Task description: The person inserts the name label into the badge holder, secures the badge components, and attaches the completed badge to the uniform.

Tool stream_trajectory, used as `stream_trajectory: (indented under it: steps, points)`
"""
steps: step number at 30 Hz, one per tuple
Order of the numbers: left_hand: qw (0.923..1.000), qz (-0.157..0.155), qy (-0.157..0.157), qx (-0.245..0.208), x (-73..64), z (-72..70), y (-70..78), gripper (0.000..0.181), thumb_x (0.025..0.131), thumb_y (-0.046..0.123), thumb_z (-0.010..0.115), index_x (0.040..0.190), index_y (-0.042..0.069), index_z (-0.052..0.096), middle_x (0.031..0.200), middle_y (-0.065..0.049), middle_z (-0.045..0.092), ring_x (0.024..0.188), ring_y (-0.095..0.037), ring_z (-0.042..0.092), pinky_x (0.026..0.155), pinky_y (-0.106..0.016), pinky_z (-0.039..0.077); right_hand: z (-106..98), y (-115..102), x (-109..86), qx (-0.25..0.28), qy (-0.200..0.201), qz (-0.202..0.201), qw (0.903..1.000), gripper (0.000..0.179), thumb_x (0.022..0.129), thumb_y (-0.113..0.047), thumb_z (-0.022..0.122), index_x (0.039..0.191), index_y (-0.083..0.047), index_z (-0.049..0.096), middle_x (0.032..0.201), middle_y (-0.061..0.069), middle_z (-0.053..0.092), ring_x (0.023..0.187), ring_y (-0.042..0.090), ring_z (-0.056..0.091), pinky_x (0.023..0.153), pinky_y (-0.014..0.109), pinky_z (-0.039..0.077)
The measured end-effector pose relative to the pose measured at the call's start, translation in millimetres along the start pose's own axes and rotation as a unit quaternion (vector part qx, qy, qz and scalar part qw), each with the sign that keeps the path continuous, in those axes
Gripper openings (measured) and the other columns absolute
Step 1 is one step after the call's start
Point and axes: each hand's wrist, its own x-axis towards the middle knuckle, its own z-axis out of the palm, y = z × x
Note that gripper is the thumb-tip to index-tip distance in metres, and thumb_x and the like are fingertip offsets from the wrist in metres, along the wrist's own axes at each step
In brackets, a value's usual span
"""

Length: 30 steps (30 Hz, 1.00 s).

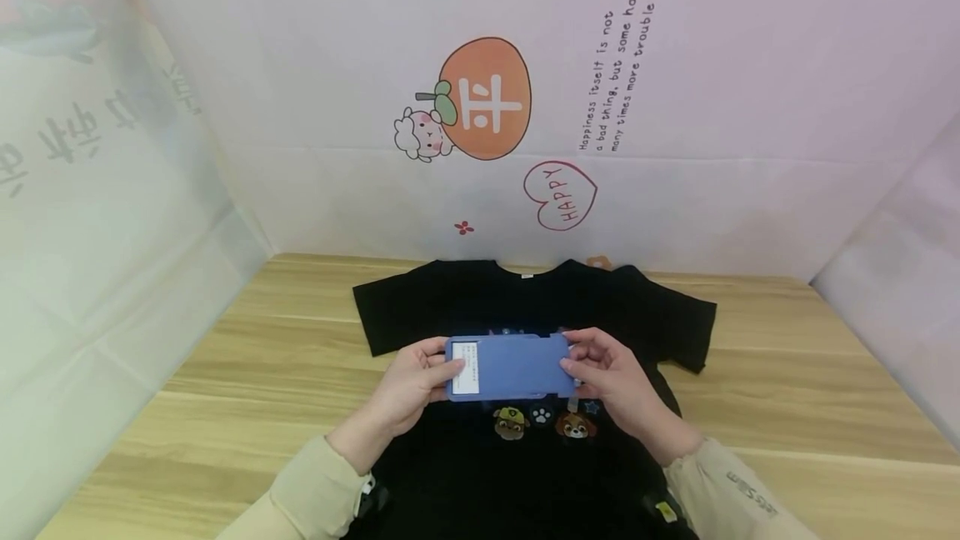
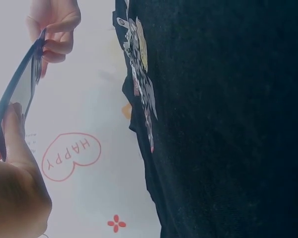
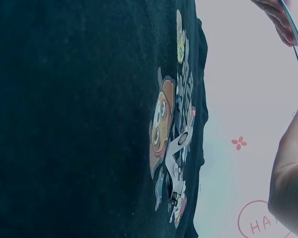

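Note:
Both hands hold up a flat blue rectangular case (image 1: 517, 367) above a black T-shirt (image 1: 465, 307). A white printed label (image 1: 467, 367) covers its left end. At that end the left hand (image 1: 408, 382) pinches the case, thumb on the upper face and fingers behind. The right hand (image 1: 611, 373) grips the other end in the same way, where a narrower blue part juts past the wider outline. Seen from the left wrist, the blue case (image 2: 16, 89) shows nearly edge-on between both hands. In the right wrist view only its thin edge (image 3: 294, 29) appears.
The shirt lies spread on a wood-grain table (image 1: 285, 357), with cartoon dog prints (image 1: 576, 425) on its front. Behind the table hangs a white printed cloth (image 1: 337, 198), and more pale cloth (image 1: 112, 215) hangs at the sides.

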Motion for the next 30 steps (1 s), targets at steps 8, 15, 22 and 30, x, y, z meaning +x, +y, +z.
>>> stream_trajectory:
  steps: [8, 15, 22, 30]
  points:
    - [1.0000, -0.001, 0.001, -0.002, 0.7, -0.2, -4.2, 0.035, 0.095, 0.005, 0.054, 0.124, -0.013, 0.047, 0.108, -0.018, 0.069, 0.084, -0.010, 0.068, 0.077, -0.029, 0.057, 4.7, 3.1, 2.0, 0.004, 0.005, 0.007, 1.0000, 0.028, 0.091, -0.007, 0.060, 0.118, -0.002, 0.053, 0.086, -0.006, 0.058, 0.077, 0.006, 0.059, 0.065, 0.025, 0.056]
    - [1.0000, 0.002, -0.003, -0.001, 2.6, -0.4, -4.6, 0.035, 0.095, 0.005, 0.053, 0.124, -0.013, 0.047, 0.109, -0.019, 0.068, 0.085, -0.010, 0.068, 0.078, -0.029, 0.057, 7.9, 1.5, 3.3, 0.006, 0.015, 0.016, 0.9997, 0.027, 0.091, -0.006, 0.061, 0.117, -0.003, 0.056, 0.085, -0.005, 0.058, 0.075, 0.006, 0.058, 0.062, 0.023, 0.055]
    - [1.0000, 0.000, -0.005, -0.001, 1.4, 1.0, -2.5, 0.036, 0.095, 0.005, 0.054, 0.125, -0.013, 0.046, 0.110, -0.021, 0.067, 0.086, -0.012, 0.068, 0.079, -0.030, 0.056, 9.4, 3.0, 4.6, 0.010, 0.018, 0.018, 0.9996, 0.026, 0.090, -0.005, 0.061, 0.116, -0.005, 0.058, 0.085, -0.005, 0.058, 0.075, 0.007, 0.058, 0.062, 0.024, 0.055]
    - [1.0000, -0.006, -0.001, -0.005, 0.6, 2.8, -1.0, 0.035, 0.095, 0.004, 0.053, 0.125, -0.013, 0.046, 0.110, -0.021, 0.067, 0.086, -0.012, 0.068, 0.080, -0.030, 0.056, 9.0, 1.5, 4.3, 0.001, 0.015, 0.016, 0.9998, 0.039, 0.090, -0.005, 0.061, 0.125, 0.008, 0.050, 0.085, -0.004, 0.057, 0.075, 0.007, 0.057, 0.063, 0.024, 0.054]
